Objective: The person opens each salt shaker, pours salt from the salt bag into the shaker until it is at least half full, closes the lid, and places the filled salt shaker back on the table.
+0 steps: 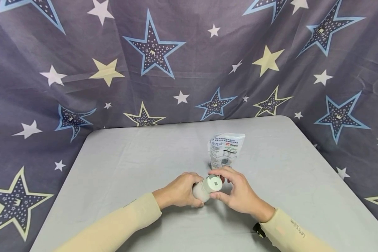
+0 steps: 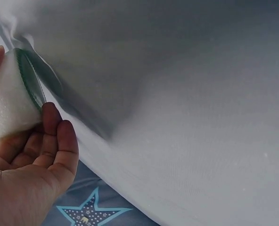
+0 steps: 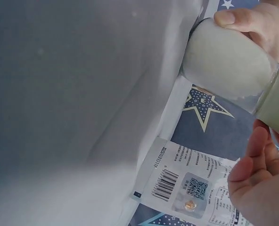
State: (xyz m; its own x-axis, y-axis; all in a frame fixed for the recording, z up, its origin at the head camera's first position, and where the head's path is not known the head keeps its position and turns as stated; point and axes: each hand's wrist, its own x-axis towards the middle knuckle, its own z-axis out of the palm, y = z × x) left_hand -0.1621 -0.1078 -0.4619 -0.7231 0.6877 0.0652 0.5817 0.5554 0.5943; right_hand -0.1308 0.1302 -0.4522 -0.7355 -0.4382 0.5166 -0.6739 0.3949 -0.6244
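A clear seasoning jar [image 1: 200, 192] filled with white granules is tilted over the front middle of the table, its pale green lid [image 1: 215, 183] towards the right. My left hand [image 1: 182, 190] grips the jar's body, thumb on one side and fingers on the other. The fingers and thumb of my right hand [image 1: 240, 192] hold the lid by its edge. In the right wrist view the lid [image 3: 277, 106] sits on the jar [image 3: 229, 61]. The left wrist view shows the jar's greenish glass base [image 2: 31, 80].
Just behind the hands a white printed pouch [image 1: 228, 148] stands upright on the grey-covered table [image 1: 145, 157]. A dark curtain [image 1: 182, 63] with stars hangs along the table's back and sides.
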